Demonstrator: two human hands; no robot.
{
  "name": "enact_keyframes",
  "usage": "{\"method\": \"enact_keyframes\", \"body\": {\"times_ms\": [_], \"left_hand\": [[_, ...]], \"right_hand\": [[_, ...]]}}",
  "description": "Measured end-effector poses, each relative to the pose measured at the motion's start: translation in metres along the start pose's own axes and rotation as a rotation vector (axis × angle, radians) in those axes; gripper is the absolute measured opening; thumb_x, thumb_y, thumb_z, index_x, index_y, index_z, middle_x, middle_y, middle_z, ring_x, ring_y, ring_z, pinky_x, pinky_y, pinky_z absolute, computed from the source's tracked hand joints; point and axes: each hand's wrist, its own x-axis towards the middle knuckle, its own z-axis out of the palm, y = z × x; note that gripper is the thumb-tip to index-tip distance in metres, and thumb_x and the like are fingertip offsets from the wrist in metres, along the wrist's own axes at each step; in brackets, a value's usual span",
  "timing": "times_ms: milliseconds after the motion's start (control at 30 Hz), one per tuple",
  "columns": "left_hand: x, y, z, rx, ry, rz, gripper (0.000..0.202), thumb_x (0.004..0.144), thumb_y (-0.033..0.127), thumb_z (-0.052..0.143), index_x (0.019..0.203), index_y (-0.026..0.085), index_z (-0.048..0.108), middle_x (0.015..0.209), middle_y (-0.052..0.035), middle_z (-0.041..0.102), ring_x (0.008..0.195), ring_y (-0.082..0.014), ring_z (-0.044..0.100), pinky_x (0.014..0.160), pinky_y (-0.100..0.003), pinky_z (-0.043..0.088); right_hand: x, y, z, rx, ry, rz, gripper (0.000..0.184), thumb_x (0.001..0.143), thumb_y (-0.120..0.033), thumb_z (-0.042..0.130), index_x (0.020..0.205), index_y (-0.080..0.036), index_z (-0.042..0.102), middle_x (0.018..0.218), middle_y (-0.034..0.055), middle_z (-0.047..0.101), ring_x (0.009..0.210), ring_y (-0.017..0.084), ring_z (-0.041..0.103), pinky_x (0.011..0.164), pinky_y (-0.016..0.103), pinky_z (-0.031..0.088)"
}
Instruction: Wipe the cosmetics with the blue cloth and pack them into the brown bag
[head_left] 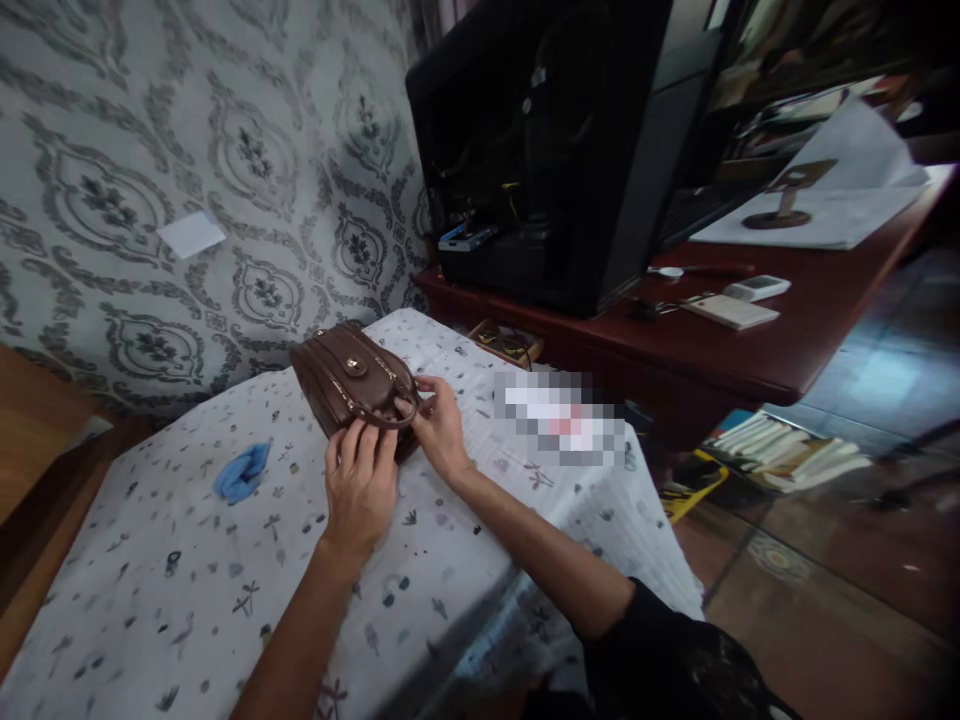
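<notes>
A brown leather handbag (341, 378) with gold fittings lies on a table covered by a white patterned cloth (187, 560). My left hand (360, 480) rests against the bag's near edge, its fingers curled over the bag. My right hand (439, 425) pinches the bag's strap at its right end. A crumpled blue cloth (241, 472) lies to the left of the bag, apart from both hands.
A dark red wooden desk (720, 350) stands to the right with a large black case (555, 150), papers (832, 200), and small devices on it. Books (780, 450) lie on the floor below. Patterned wallpaper (187, 150) backs the table. A blurred patch lies on the cloth.
</notes>
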Motion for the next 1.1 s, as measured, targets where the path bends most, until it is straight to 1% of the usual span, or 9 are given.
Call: {"method": "enact_keyframes", "body": {"times_ms": [133,267,467,533,633,767,900,1000,1100], "left_hand": [[0.018,-0.003,-0.006,0.048,0.111,-0.028,0.014,0.092,0.021,0.057,0.1,0.013,0.065,0.096,-0.0145,0.068,0.095,-0.0265,0.06,0.088,-0.041,0.044],[0.039,-0.008,-0.004,0.091,0.148,-0.069,0.025,0.094,0.032,0.057,0.108,0.012,0.06,0.103,-0.0175,0.064,0.098,-0.0292,0.057,0.088,-0.044,0.041],[0.075,-0.013,-0.006,0.008,0.103,-0.22,0.053,0.09,0.039,0.062,0.13,0.009,0.046,0.12,-0.0226,0.056,0.112,-0.0353,0.053,0.095,-0.05,0.041],[0.085,-0.016,-0.006,0.011,0.04,-0.24,0.061,0.086,0.038,0.067,0.135,0.01,0.044,0.124,-0.0219,0.055,0.113,-0.0362,0.053,0.095,-0.049,0.042],[0.098,-0.023,-0.004,0.009,-0.088,-0.262,0.06,0.084,0.035,0.069,0.134,0.012,0.047,0.121,-0.0182,0.059,0.111,-0.0352,0.055,0.092,-0.047,0.045],[0.112,-0.031,-0.002,-0.002,-0.265,-0.25,0.035,0.082,0.037,0.071,0.111,0.019,0.062,0.101,-0.0112,0.066,0.102,-0.0321,0.057,0.086,-0.044,0.048],[0.122,-0.027,-0.004,-0.01,-0.404,-0.147,0.012,0.083,0.032,0.069,0.085,0.022,0.065,0.089,-0.0081,0.068,0.096,-0.03,0.059,0.081,-0.04,0.047],[0.122,-0.025,-0.001,-0.066,-0.364,-0.179,0.012,0.085,0.031,0.066,0.078,0.02,0.064,0.088,-0.0088,0.069,0.093,-0.028,0.061,0.077,-0.036,0.046],[0.118,-0.032,0.009,-0.306,-0.245,-0.451,0.024,0.087,0.039,0.061,0.073,0.019,0.062,0.076,-0.0055,0.069,0.076,-0.0212,0.062,0.07,-0.03,0.045]], "right_hand": [[0.002,0.006,0.001,0.066,-0.009,0.164,0.052,0.071,-0.054,0.074,0.105,-0.019,0.058,0.099,0.0044,0.058,0.066,0.013,0.051,0.06,0.029,0.049],[0.003,0.005,0.001,0.101,-0.019,0.24,0.059,0.065,-0.06,0.076,0.103,-0.019,0.057,0.094,0.0033,0.058,0.065,0.013,0.051,0.053,0.027,0.046],[0.005,0.005,0.001,0.09,-0.02,0.268,0.062,0.062,-0.061,0.076,0.104,-0.02,0.057,0.093,0.0024,0.058,0.062,0.012,0.047,0.052,0.026,0.043],[0.005,0.008,0.002,0.084,-0.014,0.258,0.061,0.062,-0.06,0.077,0.103,-0.02,0.057,0.092,0.002,0.059,0.061,0.011,0.047,0.052,0.026,0.042],[0.006,0.013,0.003,0.095,-0.002,0.238,0.057,0.062,-0.058,0.077,0.1,-0.021,0.057,0.09,0.0015,0.06,0.063,0.012,0.049,0.053,0.026,0.043],[0.006,0.016,0.004,0.11,0.007,0.236,0.056,0.062,-0.056,0.078,0.1,-0.021,0.057,0.089,0.0014,0.061,0.068,0.015,0.054,0.055,0.027,0.045],[0.006,0.015,0.004,0.106,-0.002,0.241,0.054,0.063,-0.055,0.078,0.101,-0.021,0.056,0.091,0.0019,0.061,0.071,0.016,0.055,0.057,0.027,0.046],[0.006,0.016,0.004,0.094,-0.006,0.24,0.054,0.064,-0.055,0.077,0.101,-0.022,0.056,0.091,0.0019,0.061,0.074,0.017,0.056,0.059,0.028,0.047],[0.005,0.016,0.006,0.086,-0.001,0.212,0.053,0.065,-0.054,0.078,0.101,-0.022,0.056,0.091,0.0017,0.061,0.078,0.018,0.057,0.064,0.029,0.048]]}}
